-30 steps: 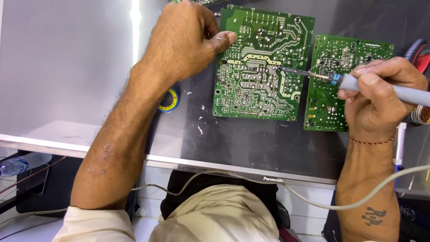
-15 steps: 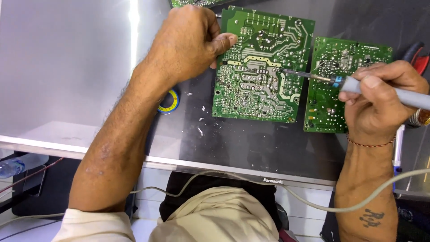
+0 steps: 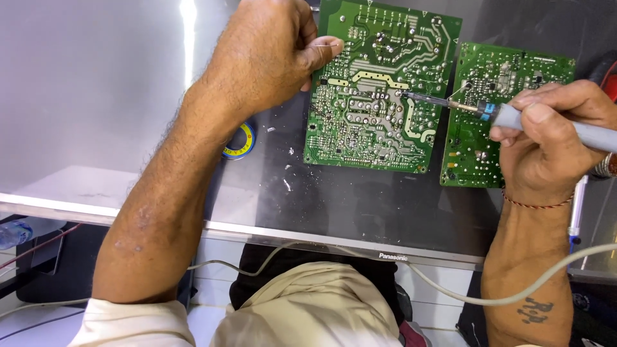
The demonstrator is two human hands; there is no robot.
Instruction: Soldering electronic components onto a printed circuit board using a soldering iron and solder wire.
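A large green circuit board (image 3: 376, 96) lies solder side up on a dark flat screen panel (image 3: 360, 205). A smaller green board (image 3: 498, 115) lies just right of it. My right hand (image 3: 553, 138) grips a grey-handled soldering iron (image 3: 514, 114) whose tip touches the upper middle of the large board. My left hand (image 3: 270, 54) is closed at the large board's upper left edge, pinching a thin solder wire (image 3: 324, 46) between thumb and finger.
A small round yellow and blue tin (image 3: 239, 141) sits on the panel beside my left forearm. Bits of solder speckle the panel. The iron's pale cord (image 3: 450, 295) loops below the panel's front edge. A blue pen (image 3: 575, 209) lies at the right.
The iron's tip has slid slightly left along the large board. My left hand has stayed at the board's upper left edge.
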